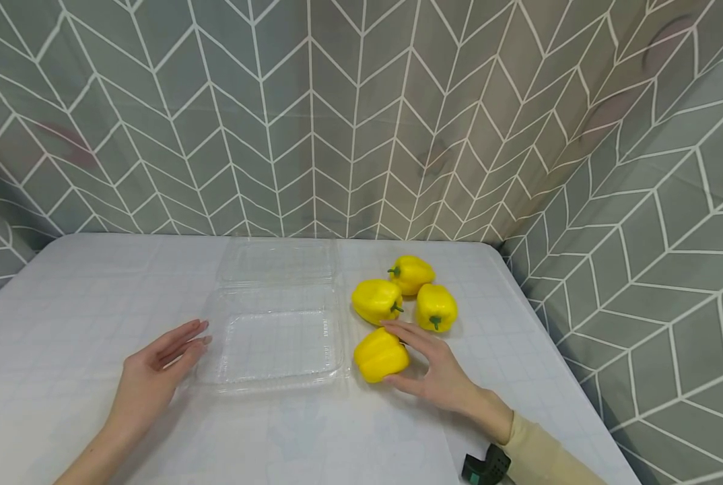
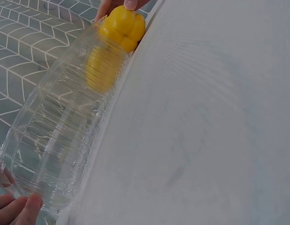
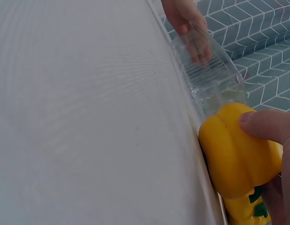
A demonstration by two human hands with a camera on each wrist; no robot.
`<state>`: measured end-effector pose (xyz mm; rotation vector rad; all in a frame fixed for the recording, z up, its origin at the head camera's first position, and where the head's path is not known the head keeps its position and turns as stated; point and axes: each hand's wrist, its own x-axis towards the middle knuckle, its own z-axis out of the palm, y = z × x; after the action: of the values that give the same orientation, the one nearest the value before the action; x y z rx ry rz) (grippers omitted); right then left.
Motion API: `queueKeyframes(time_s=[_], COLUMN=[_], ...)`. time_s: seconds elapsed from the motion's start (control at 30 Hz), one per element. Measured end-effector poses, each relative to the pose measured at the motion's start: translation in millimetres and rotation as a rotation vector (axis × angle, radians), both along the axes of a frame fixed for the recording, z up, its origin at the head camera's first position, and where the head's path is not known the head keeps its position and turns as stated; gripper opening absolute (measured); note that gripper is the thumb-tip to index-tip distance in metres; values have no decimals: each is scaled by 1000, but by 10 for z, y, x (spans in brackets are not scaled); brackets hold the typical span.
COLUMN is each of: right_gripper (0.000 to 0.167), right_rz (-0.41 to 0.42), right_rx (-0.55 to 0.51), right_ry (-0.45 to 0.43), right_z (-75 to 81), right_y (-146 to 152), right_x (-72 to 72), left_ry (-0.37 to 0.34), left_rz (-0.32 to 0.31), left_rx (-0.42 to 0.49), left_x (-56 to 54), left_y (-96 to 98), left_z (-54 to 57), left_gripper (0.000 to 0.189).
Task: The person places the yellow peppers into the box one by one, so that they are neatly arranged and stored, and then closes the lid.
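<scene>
My right hand (image 1: pixel 437 370) grips a yellow bell pepper (image 1: pixel 381 356), fingers at its far side and thumb at its near side. The right wrist view shows the thumb (image 3: pixel 264 124) pressed against that bell pepper (image 3: pixel 236 150). A clear plastic clamshell container (image 1: pixel 277 343) lies with its lid (image 1: pixel 279 261) folded back, just left of the pepper. At the container's left rim is my left hand (image 1: pixel 161 364), its fingers extended and loosely together. In the left wrist view, its fingertips (image 2: pixel 32 202) are right at the container's corner.
Three more yellow bell peppers (image 1: pixel 376 301) (image 1: pixel 412 275) (image 1: pixel 436 307) sit in a group behind the right hand. A white cloth (image 1: pixel 95 296) covers the table. Patterned grey curtains (image 1: pixel 337 121) hang behind and to the right. A black device (image 1: pixel 487 465) is beside the right sleeve.
</scene>
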<state>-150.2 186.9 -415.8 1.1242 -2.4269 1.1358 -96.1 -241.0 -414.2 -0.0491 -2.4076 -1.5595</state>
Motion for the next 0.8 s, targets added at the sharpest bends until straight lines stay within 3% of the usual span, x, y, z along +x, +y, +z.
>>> queueKeyframes(time_s=[0.5,0.8], right_gripper=[74,74], right_rz=[-43,-69], right_rx=[-29,-45], right_ry=[-6,18], right_z=[-35,4], right_y=[0,-16], right_x=[3,3], left_ry=[6,19], left_rz=[22,5], left_rx=[-44,-19], left_x=[-3,12], left_y=[11,13], left_z=[1,10], left_gripper=[45,44])
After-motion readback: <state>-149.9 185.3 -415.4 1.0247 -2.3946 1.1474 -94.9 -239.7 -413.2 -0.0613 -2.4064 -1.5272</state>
